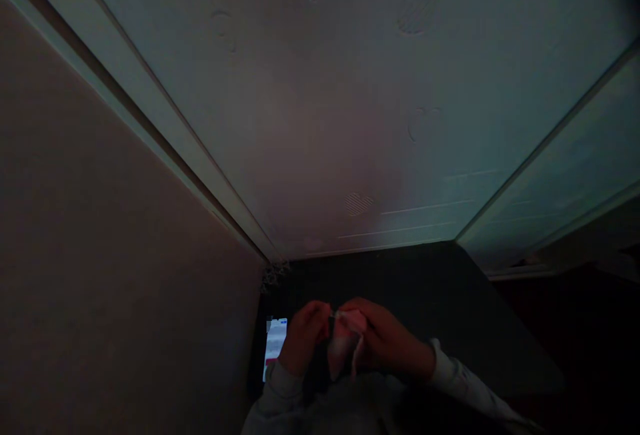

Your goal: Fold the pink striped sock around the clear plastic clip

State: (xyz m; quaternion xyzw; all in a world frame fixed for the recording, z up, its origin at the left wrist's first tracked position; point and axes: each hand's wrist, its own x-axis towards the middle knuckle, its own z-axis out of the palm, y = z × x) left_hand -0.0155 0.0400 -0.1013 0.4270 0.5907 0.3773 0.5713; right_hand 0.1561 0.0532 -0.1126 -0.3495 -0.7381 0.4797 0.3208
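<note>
In dim reddish light, my right hand (393,338) is closed on a small, pale pinkish piece of cloth (343,348) that hangs down from the fingers. My left hand (305,331) is close beside it, fingers pinched together at the level of the cloth's upper edge. A small light-coloured bit shows between the two hands, but the dark hides what the left fingertips hold. To the left of my left hand lies a phone (275,341) with its screen lit, partly covered by my wrist.
Under my hands is a dark flat surface (425,288). A pale panel (320,121) with embossed heart shapes rises behind it. A brownish wall (125,255) stands at the left. Something grey and spiky (274,275) sits in the back left corner.
</note>
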